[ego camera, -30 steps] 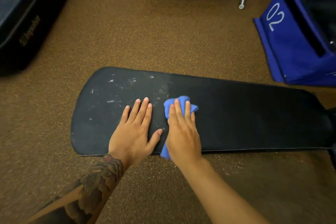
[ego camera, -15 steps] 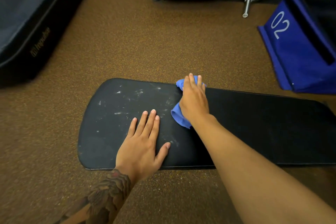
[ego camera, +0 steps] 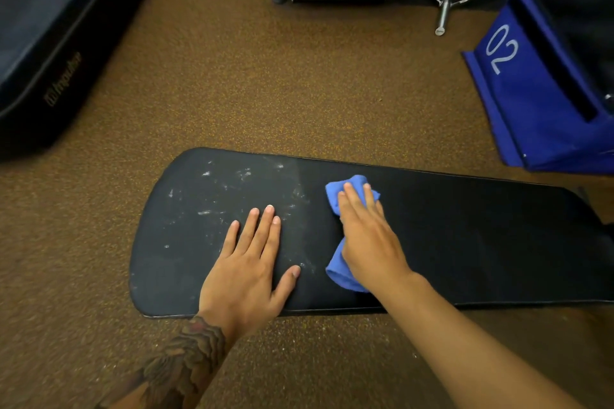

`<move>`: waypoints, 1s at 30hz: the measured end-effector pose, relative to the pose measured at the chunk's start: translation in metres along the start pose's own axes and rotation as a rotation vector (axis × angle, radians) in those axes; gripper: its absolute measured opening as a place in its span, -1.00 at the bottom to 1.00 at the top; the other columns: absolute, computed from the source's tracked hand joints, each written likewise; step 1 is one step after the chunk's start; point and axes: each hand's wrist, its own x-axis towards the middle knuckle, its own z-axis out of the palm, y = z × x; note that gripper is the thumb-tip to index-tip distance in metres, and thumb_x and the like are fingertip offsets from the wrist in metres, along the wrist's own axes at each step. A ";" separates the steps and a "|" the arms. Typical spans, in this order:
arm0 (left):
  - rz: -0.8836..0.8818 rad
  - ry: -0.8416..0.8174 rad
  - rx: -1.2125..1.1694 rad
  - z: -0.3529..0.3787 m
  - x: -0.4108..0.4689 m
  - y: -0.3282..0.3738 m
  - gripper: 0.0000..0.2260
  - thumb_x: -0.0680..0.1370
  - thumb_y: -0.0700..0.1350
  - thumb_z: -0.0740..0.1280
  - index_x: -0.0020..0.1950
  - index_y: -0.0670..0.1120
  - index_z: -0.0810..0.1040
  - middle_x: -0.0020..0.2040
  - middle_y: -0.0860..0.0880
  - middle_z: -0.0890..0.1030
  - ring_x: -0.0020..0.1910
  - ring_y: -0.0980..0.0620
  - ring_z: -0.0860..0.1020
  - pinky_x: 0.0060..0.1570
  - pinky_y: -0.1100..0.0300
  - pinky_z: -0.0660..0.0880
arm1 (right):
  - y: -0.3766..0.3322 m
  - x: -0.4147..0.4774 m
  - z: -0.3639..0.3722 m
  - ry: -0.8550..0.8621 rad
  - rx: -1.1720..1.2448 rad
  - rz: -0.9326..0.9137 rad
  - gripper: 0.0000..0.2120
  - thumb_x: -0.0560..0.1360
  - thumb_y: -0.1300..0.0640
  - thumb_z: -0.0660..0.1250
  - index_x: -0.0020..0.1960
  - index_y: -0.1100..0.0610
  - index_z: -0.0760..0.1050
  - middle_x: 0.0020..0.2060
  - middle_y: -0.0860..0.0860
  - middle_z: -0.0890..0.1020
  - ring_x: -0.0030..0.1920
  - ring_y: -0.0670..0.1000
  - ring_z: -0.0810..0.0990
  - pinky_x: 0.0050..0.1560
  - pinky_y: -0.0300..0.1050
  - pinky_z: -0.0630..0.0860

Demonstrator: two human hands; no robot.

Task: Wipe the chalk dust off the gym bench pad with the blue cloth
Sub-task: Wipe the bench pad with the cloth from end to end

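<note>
Left hand (ego camera: 247, 271) flat, fingers straight (thumb splayed), right hand (ego camera: 368, 239) palm-down, fingers extended forward

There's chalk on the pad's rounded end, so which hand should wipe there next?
Right: the right hand presses the cloth beside the chalk; the left hand lies flat on the pad, holding nothing.

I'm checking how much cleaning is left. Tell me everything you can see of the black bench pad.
The long black bench pad looks like matte padded vinyl, with a rounded left end. It lies flat across the view over the brown speckled floor. White chalk smears dot its left part; the right part looks clean. The left hand rests flat on the dusty part, and the right hand presses a crumpled blue cloth onto the pad near its middle.
</note>
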 end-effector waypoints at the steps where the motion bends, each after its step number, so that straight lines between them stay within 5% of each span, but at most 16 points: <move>1: 0.000 -0.002 0.001 0.000 0.000 0.000 -0.31 0.63 0.28 -0.05 0.59 -0.18 0.13 0.61 -0.12 0.09 0.60 -0.10 0.01 0.50 -0.12 0.03 | 0.004 0.009 0.001 0.028 -0.005 0.043 -0.35 0.48 0.41 0.08 0.52 0.24 -0.05 0.53 0.10 -0.05 0.51 0.18 -0.18 0.49 0.03 -0.14; 4: -0.005 -0.012 0.000 0.000 -0.001 0.000 -0.31 0.63 0.29 -0.08 0.60 -0.16 0.10 0.62 -0.11 0.06 0.60 -0.09 -0.03 0.51 -0.11 0.00 | 0.009 0.051 0.000 0.084 -0.006 0.151 -0.42 0.44 0.41 0.12 0.45 0.29 0.12 0.49 0.16 0.14 0.50 0.21 -0.03 0.48 0.08 -0.01; 7: -0.008 -0.013 0.005 0.000 -0.001 0.000 -0.31 0.63 0.29 -0.08 0.60 -0.15 0.09 0.62 -0.10 0.04 0.60 -0.09 -0.05 0.51 -0.11 -0.01 | 0.004 0.093 -0.001 0.143 0.041 0.188 -0.67 0.40 0.39 0.15 0.16 0.27 0.39 0.20 0.16 0.43 0.32 0.21 0.26 0.33 0.09 0.21; 11: -0.007 -0.011 0.001 0.000 -0.001 0.000 -0.32 0.64 0.28 -0.07 0.60 -0.16 0.10 0.62 -0.11 0.05 0.60 -0.09 -0.04 0.51 -0.12 0.00 | -0.016 0.112 0.008 0.147 0.115 0.107 -0.86 0.47 0.35 0.16 -0.04 0.23 0.45 0.02 0.15 0.52 0.21 0.21 0.37 0.18 0.02 0.26; 17: -0.011 0.000 0.002 0.000 -0.001 0.001 -0.32 0.63 0.26 -0.02 0.59 -0.18 0.14 0.62 -0.12 0.08 0.60 -0.09 -0.01 0.50 -0.13 0.04 | -0.026 0.064 0.025 0.085 0.165 -0.062 -0.58 0.56 0.29 0.13 0.41 0.25 0.26 0.45 0.11 0.28 0.49 0.20 0.08 0.44 0.12 0.13; 26: -0.021 -0.021 -0.012 -0.002 -0.001 0.002 -0.31 0.63 0.29 -0.10 0.61 -0.14 0.04 0.63 -0.09 0.00 0.60 -0.05 -0.09 0.52 -0.09 -0.05 | -0.037 -0.055 0.044 0.108 0.144 -0.081 -0.37 0.44 0.38 0.30 0.47 0.21 0.21 0.46 0.09 0.27 0.50 0.18 0.07 0.42 0.17 0.17; 30: -0.032 -0.051 -0.048 -0.006 -0.001 0.001 -0.30 0.61 0.30 -0.13 0.62 -0.11 -0.05 0.63 -0.05 -0.11 0.59 -0.01 -0.21 0.54 -0.06 -0.15 | -0.040 -0.052 0.044 0.118 0.026 -0.045 -0.52 0.57 0.16 0.10 0.48 0.15 0.19 0.47 0.04 0.26 0.50 0.17 0.08 0.42 0.15 0.19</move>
